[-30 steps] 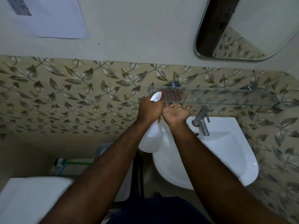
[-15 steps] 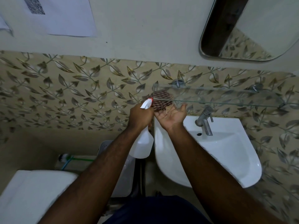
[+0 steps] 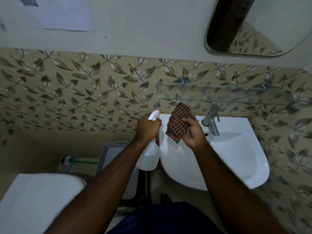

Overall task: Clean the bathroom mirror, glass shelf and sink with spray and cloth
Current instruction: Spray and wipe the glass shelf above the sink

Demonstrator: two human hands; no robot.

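Note:
My left hand [image 3: 147, 128] grips the neck of a white spray bottle [image 3: 149, 157] with a white trigger head and red nozzle tip, held just left of the white sink [image 3: 236, 159]. My right hand [image 3: 194, 132] holds a brown checked cloth [image 3: 179, 122] over the sink's back left corner, below the glass shelf [image 3: 219, 94]. The shelf is bare. The mirror [image 3: 270, 22] hangs at the upper right. A metal tap [image 3: 211, 120] stands at the back of the sink, right of the cloth.
A white toilet cistern lid [image 3: 37, 200] sits at lower left. A grey plastic bin [image 3: 116, 154] stands between toilet and sink, with a brush with a green handle [image 3: 76, 162] lying behind. A paper sheet [image 3: 59, 14] is stuck on the wall.
My right hand has taken the checked cloth off the glass shelf and brought it down over the sink. My left hand with the bottle has lowered slightly.

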